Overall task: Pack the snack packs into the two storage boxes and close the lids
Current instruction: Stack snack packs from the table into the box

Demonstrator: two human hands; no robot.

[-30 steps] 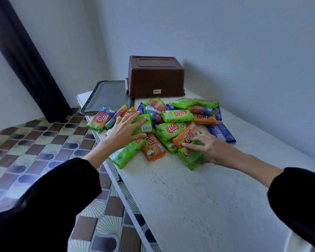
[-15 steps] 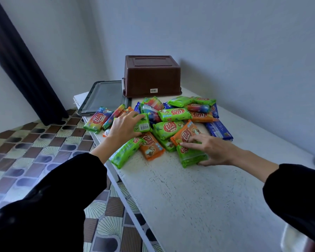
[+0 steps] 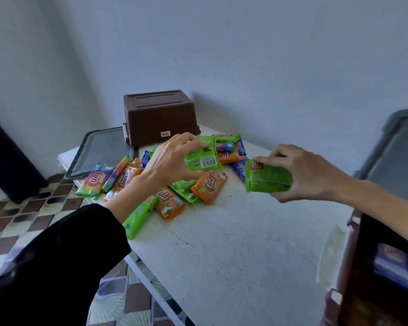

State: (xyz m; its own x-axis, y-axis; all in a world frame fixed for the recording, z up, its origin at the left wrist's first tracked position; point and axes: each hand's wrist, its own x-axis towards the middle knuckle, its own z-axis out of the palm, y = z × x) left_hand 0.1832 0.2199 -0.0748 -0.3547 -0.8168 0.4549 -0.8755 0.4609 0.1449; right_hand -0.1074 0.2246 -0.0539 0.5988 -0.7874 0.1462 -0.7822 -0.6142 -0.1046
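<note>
At the near right edge: an open brown box [image 3: 353, 267] stands low and blurred, a blue pack [image 3: 391, 262] already inside; I take it for one of the two storage boxes.
Grey lid: a grey lid [image 3: 396, 147] rises behind that box at far right, open.
Right hand: my right hand [image 3: 309, 175] is closed on a green stack [image 3: 267, 177], held clear above the table [image 3: 233, 255], thumb under, fingers over.
Left hand: my left hand [image 3: 172, 161] pinches one green pack [image 3: 203, 158], barcode toward me, lifted above the pile.
Pile: the remaining snack packs [image 3: 198, 187], green, orange, blue and rainbow, lie loose in the middle of the table, running to its left edge.
Step in hand: I judge it to be carrying both loads right and down into the near box.
Doing it well: keep the stack squeezed flat so no pack slides out; lower it past the rim before letting go; lay packs flat so the lid can shut.
In the way: the near box's rim and its raised lid crowd the right hand's path; nothing lies on the bare table between.
Far end: a second brown box [image 3: 160, 118] sits against the wall, seemingly upside down, a dark flat lid [image 3: 101, 151] just left of it. It would need turning over before it takes any packs.
</note>
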